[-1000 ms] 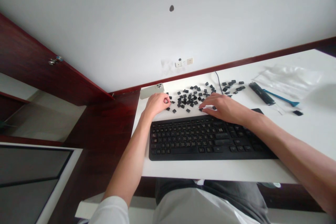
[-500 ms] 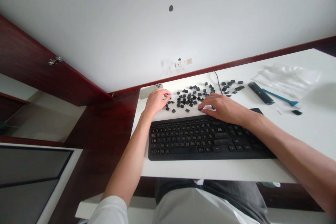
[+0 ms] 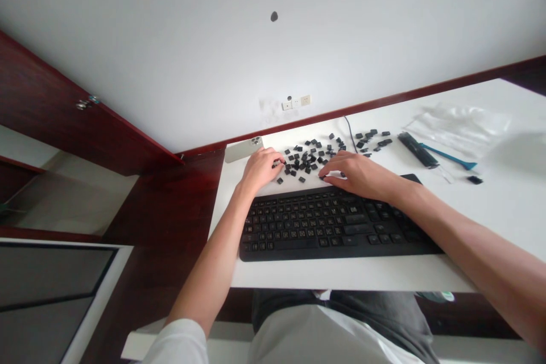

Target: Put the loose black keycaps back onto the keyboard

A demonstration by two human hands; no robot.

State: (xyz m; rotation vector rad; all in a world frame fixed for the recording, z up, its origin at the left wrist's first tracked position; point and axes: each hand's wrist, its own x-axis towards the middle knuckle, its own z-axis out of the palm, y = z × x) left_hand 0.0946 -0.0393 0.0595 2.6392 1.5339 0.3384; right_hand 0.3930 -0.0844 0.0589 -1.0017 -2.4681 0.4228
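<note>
Many loose black keycaps (image 3: 307,160) lie scattered on the white desk behind a black keyboard (image 3: 294,226). My left hand (image 3: 261,172) is at the left edge of this pile, thumb and forefinger pinched around what looks like a keycap (image 3: 283,163). My right hand (image 3: 356,172) hovers over the keyboard's back edge, to the right of the middle. Between its thumb and fingertips is another small black keycap (image 3: 322,177). The right hand and forearm hide part of the keyboard's right side and some keycaps.
A phone (image 3: 239,151) lies at the desk's back left. To the right are a black brush (image 3: 417,151) with dark bristles, a blue pry tool (image 3: 450,157) and a clear plastic bag (image 3: 460,125). A cable (image 3: 350,133) runs toward the wall.
My left hand has moved right and slightly nearer, in toward the keycap pile. My right hand stays in about the same place with its keycap. The whole view has shifted slightly.
</note>
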